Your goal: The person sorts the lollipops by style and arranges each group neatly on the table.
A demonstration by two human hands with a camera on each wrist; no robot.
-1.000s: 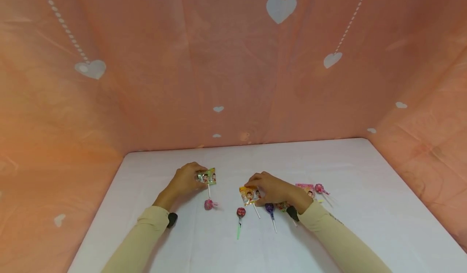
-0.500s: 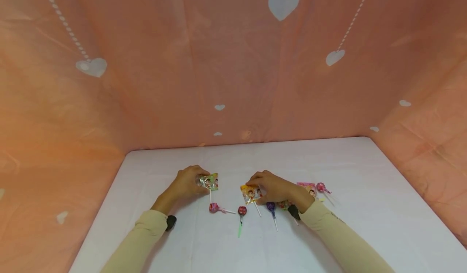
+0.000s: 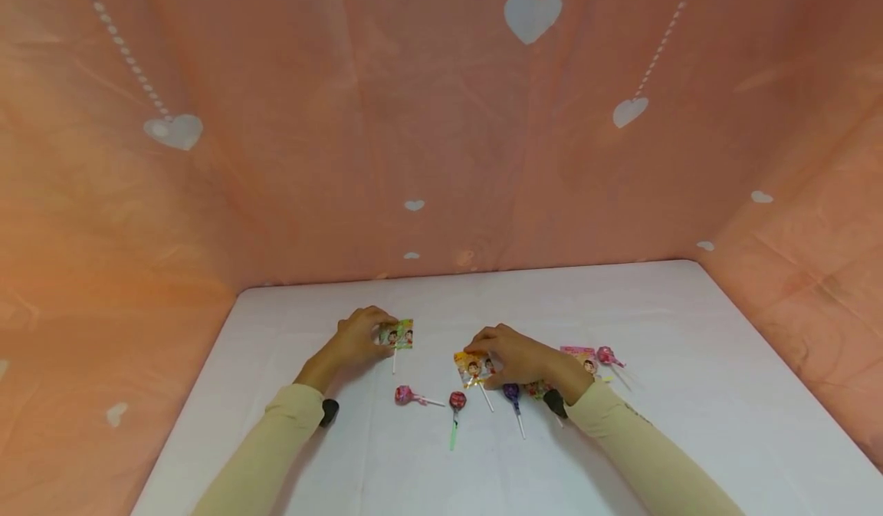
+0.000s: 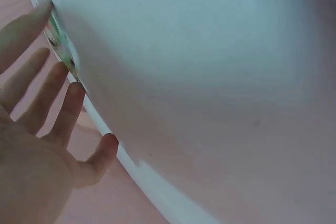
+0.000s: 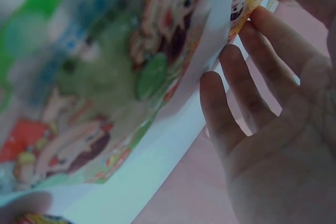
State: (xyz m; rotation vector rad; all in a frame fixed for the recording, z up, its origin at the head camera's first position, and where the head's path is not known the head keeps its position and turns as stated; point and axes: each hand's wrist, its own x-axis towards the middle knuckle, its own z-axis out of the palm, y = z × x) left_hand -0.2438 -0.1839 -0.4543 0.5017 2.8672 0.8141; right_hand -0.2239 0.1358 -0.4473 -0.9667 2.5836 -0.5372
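Note:
My left hand [image 3: 359, 338] holds a flat green-wrapped lollipop [image 3: 403, 333] by its wrapper, thumb on the near side and fingers on the far side. Its white stick points toward me. The left wrist view shows only the wrapper's edge [image 4: 63, 48] at the fingertips. To the right, my right hand [image 3: 512, 355] holds an orange-wrapped lollipop [image 3: 473, 367] between thumb and fingers. Between the hands and nearer me lie a pink lollipop [image 3: 404, 395], stick pointing right, and a red lollipop [image 3: 457, 401] with a green stick.
A purple lollipop [image 3: 511, 393] lies just below my right hand. Under the right wrist is a green-wrapped lollipop [image 3: 536, 389], partly hidden. Farther right are a pink flat-wrapped lollipop [image 3: 578, 352] and a round pink one [image 3: 605, 355]. A white table [image 3: 428, 485] meets orange cloth [image 3: 441, 133].
The pink lollipop has come to rest lying sideways, slightly right of where it was. My left hand has shifted the green-wrapped lollipop a little away from it. My right hand stays put.

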